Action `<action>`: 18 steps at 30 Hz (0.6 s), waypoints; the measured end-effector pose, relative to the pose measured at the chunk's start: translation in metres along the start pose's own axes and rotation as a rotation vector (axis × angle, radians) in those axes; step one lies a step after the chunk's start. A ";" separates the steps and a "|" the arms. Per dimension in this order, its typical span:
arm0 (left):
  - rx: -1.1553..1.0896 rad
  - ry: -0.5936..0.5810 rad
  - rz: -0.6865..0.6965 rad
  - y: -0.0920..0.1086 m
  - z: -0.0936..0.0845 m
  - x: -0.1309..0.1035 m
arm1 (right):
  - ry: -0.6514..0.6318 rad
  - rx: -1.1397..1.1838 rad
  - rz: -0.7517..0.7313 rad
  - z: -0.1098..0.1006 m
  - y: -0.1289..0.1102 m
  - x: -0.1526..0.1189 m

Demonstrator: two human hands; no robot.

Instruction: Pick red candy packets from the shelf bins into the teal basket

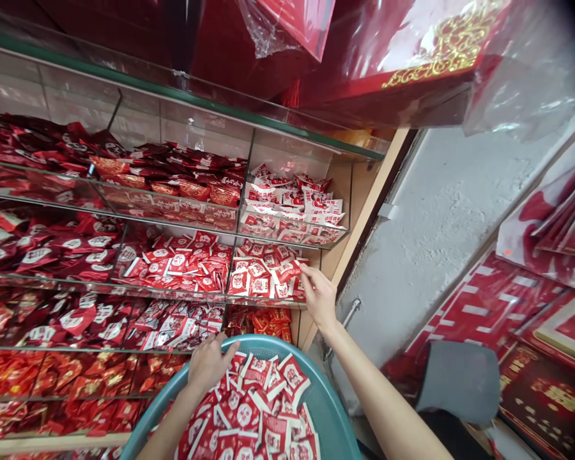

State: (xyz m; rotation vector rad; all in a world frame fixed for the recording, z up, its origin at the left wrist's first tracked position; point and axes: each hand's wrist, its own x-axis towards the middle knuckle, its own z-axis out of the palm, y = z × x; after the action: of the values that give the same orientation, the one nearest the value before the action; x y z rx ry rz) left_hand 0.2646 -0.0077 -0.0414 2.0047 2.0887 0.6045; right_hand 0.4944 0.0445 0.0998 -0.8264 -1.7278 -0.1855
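Observation:
My right hand (pixel 320 295) reaches to the clear shelf bin (pixel 263 300) at the right end of a middle row. Its thumb and fingers pinch a small red and white candy packet (pixel 288 271) above similar packets (pixel 259 286) lying in that bin. My left hand (pixel 207 363) is closed over the far left rim of a teal plastic basket (pixel 333 396), thumb on the inner side. Many loose red and white candy packets (pixel 249 412) fill the basket, which stands close in front of the shelves. The left fingertips are partly hidden behind the rim.
Glass shelves (pixel 182 96) with divided bins of red wrapped sweets stretch to the left. Overhead, large red boxes (pixel 393 70) in clear plastic overhang the shelf edge. To the right are a grey wall (pixel 436 211), a grey chair back (pixel 460 382) and red packaged goods (pixel 551 396).

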 end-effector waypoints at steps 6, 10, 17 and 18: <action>0.009 -0.001 -0.006 0.000 0.000 0.001 | -0.132 0.020 -0.180 -0.029 -0.021 -0.034; 0.026 0.003 0.004 -0.001 0.001 0.001 | -0.268 0.014 -0.200 -0.044 -0.037 -0.053; 0.036 -0.001 0.021 -0.002 0.002 0.002 | -0.865 -0.109 0.075 -0.057 -0.057 -0.060; 0.035 -0.003 0.023 -0.002 0.002 0.002 | -0.887 -0.087 0.109 -0.057 -0.056 -0.061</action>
State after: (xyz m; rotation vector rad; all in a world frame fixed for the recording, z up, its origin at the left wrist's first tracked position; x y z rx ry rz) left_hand 0.2634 -0.0049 -0.0436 2.0504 2.0912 0.5721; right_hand 0.5109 -0.0525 0.0805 -1.1651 -2.4945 0.2227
